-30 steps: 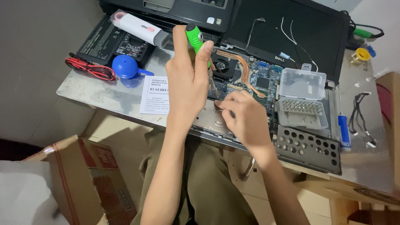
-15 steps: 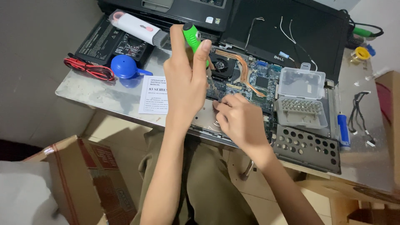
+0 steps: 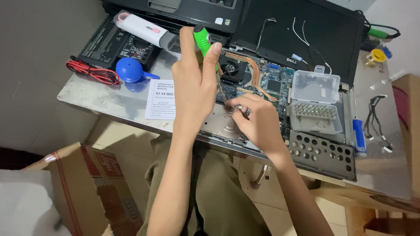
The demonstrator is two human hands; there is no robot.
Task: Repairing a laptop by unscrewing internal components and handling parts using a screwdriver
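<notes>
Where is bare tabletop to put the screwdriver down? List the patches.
One patch lies on the table in front of the red leads and blue blower, left of the manual. Another lies at the right, past the blue tool, around loose cables. The laptop middle is crowded.

Metal table [image 3: 109,102], opened laptop [image 3: 271,83], manual [image 3: 159,99], blue bulb [image 3: 129,70]

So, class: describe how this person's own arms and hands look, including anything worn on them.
Both forearms are bare to the bottom edge of the picture, with no sleeves showing. The left hand and right hand wear no gloves; no watch, ring or bracelet shows.
</notes>
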